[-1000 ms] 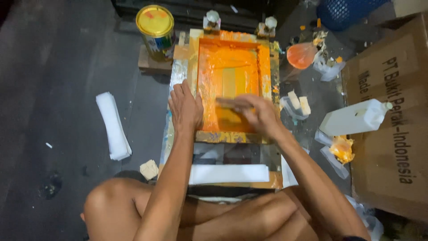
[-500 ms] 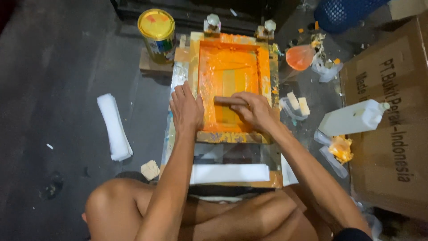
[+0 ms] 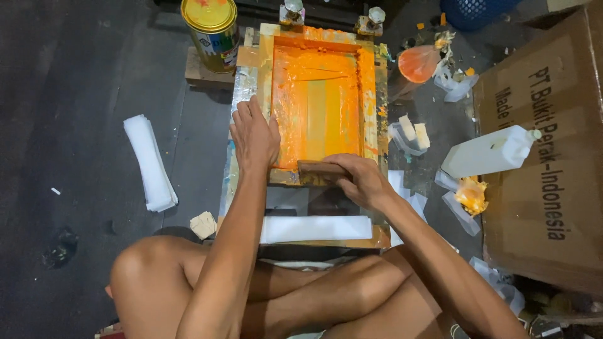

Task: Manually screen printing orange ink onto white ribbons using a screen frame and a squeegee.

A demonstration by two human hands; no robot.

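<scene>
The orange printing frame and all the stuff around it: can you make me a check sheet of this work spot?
Surface: dark grey concrete floor, stained, with the person sitting cross-legged on it.
Job's things: rectangular wooden screen frame coated in orange ink; brown wooden squeegee at the frame's near edge.
Clutter: yellow-lidded metal paint can, stack of white sheets, white plastic jug lying on its side, orange-smeared plastic bag.
Grips: left hand flat on the frame's left edge; right hand closed on the squeegee.
Cables: nothing seen.
Surroundings: large brown cardboard box on the right; blue plastic basket at top.
</scene>
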